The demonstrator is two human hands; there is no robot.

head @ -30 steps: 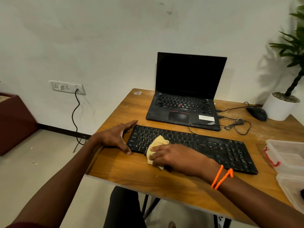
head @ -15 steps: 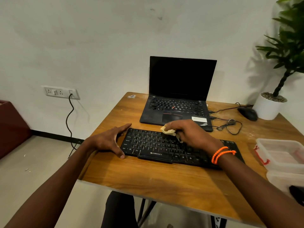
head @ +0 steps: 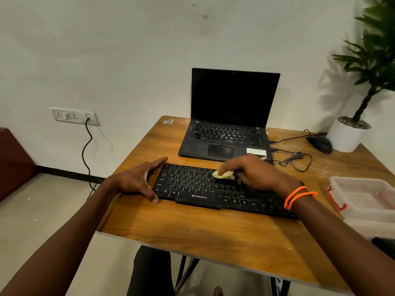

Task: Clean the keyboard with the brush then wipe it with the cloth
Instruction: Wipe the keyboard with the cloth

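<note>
The black keyboard [head: 213,189] lies across the middle of the tabletop [head: 213,233], its long front side running roughly along the near edge, just in front of the laptop. The yellow cloth [head: 223,174] sits bunched on the upper key rows, near the keyboard's far edge and about midway along it. The right hand [head: 254,175] is curled over the cloth, fingers pinching it down onto the keys; a second ago this hand and cloth were at the keyboard's front left corner, half on the wood, and half a second ago they had already reached the far rows. The left hand [head: 139,180] is spread flat and holds nothing, thumb at the keyboard's near-left corner and forefinger at its far-left corner, bracing that end as it did in both earlier moments.

An orange beaded band [head: 298,196] circles the right wrist, and that forearm covers the keyboard's right end. Behind the keyboard the open laptop [head: 226,133] stands with a dark screen, towards the far edge. A black mouse [head: 319,144] and a loose coil of cable [head: 298,160] lie to the laptop's right, near the white plant pot [head: 346,136] at the far right corner. Clear plastic containers [head: 363,197] with red clips sit at the right edge.
</note>
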